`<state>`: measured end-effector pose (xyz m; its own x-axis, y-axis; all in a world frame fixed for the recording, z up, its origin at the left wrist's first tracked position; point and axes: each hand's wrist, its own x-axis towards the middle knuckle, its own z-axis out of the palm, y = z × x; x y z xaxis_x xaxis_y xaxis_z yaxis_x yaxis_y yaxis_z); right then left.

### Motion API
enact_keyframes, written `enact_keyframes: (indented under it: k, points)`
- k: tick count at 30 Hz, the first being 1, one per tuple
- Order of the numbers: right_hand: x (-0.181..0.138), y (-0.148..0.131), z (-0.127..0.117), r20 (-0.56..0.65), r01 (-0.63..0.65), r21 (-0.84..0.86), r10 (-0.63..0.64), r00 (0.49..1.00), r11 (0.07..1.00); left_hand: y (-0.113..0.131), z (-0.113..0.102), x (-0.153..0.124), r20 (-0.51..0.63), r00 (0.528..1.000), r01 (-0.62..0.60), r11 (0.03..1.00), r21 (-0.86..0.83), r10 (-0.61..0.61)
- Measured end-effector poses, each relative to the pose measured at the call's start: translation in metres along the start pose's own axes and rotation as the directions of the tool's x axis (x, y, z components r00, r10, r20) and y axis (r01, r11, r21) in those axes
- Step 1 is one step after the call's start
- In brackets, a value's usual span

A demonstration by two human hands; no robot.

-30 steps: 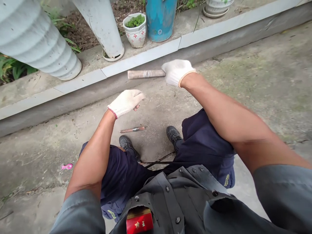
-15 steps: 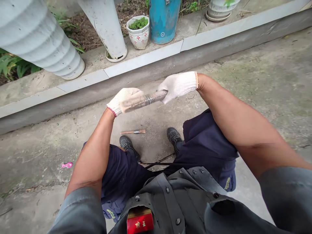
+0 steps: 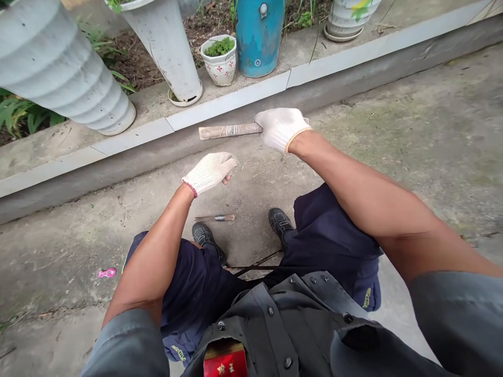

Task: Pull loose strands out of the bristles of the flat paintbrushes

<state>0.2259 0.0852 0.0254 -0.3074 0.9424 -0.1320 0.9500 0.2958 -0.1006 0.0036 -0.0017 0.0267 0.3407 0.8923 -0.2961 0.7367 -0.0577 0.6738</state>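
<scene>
My right hand (image 3: 281, 128), in a white knit glove, grips the right end of a flat wooden stick (image 3: 210, 133). Thin wire or cord (image 3: 233, 131) is wound around the stick's middle. The stick points left and lies nearly level, above the ground. Lower and to the left is my left hand (image 3: 210, 172), gloved too, apart from the stick. Its fingers are curled with the tips together; whether something thin is pinched there I cannot make out. A second wooden stick (image 3: 214, 218) with a similar winding lies on the concrete below it.
Along the raised ledge (image 3: 236, 104) stand tall white planters (image 3: 165, 52), a small white flowerpot (image 3: 220, 63) and a blue cylinder (image 3: 259, 42). A pink object (image 3: 107, 273) lies on the ground at left. My shoes (image 3: 280, 221) are just below the hands.
My left hand has come off the stick and sits lower and slightly right. My right hand has kept its grip, and the stick has moved up and away, turning more level.
</scene>
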Motion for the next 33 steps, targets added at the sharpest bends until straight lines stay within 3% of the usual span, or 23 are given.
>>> enact_keyframes:
  k: [4, 7, 12, 15, 18, 23, 26, 31, 33]
  points:
    - [0.002, -0.008, 0.009, 0.080, 0.016, -0.054, -0.012, 0.997, 0.998, -0.002, 0.000, 0.001, 0.013, 1.000, -0.009, 0.999, 0.048, 0.008]
    - [-0.003, -0.019, 0.012, 0.100, 0.030, -0.071, -0.023, 0.995, 0.997, -0.004, -0.004, 0.000, 0.002, 1.000, -0.029, 0.983, 0.180, 0.029]
    - [-0.012, -0.028, 0.009, 0.147, 0.163, 0.078, -0.173, 0.974, 0.984, -0.009, -0.009, -0.001, 0.030, 0.992, -0.127, 0.936, 0.328, 0.123]
    - [-0.016, -0.023, 0.004, 0.338, 0.316, -0.038, -0.286, 0.897, 0.948, -0.010, -0.009, -0.001, 0.025, 0.991, -0.133, 0.954, 0.268, 0.131]
    - [-0.020, -0.015, -0.002, 0.449, 0.397, -0.013, -0.350, 0.822, 0.918, -0.010, -0.011, -0.003, 0.020, 0.992, -0.128, 0.974, 0.188, 0.126]
    - [-0.024, -0.005, -0.011, 0.364, 0.404, 0.194, -0.448, 0.817, 0.894, -0.010, -0.013, -0.005, 0.046, 0.986, -0.155, 0.985, -0.081, 0.159]
    - [-0.021, -0.004, -0.014, 0.274, 0.373, 0.308, -0.457, 0.846, 0.875, -0.011, -0.009, -0.004, 0.060, 0.988, -0.126, 0.963, -0.237, 0.144]
    - [-0.010, -0.007, -0.014, 0.084, 0.202, 0.203, -0.222, 0.971, 0.958, -0.012, -0.001, 0.000, -0.002, 0.998, -0.063, 0.980, -0.188, 0.063]
    - [-0.005, -0.007, -0.011, -0.001, 0.114, 0.127, -0.114, 0.993, 0.985, -0.011, 0.002, 0.001, 0.011, 0.998, -0.064, 0.992, -0.113, 0.066]
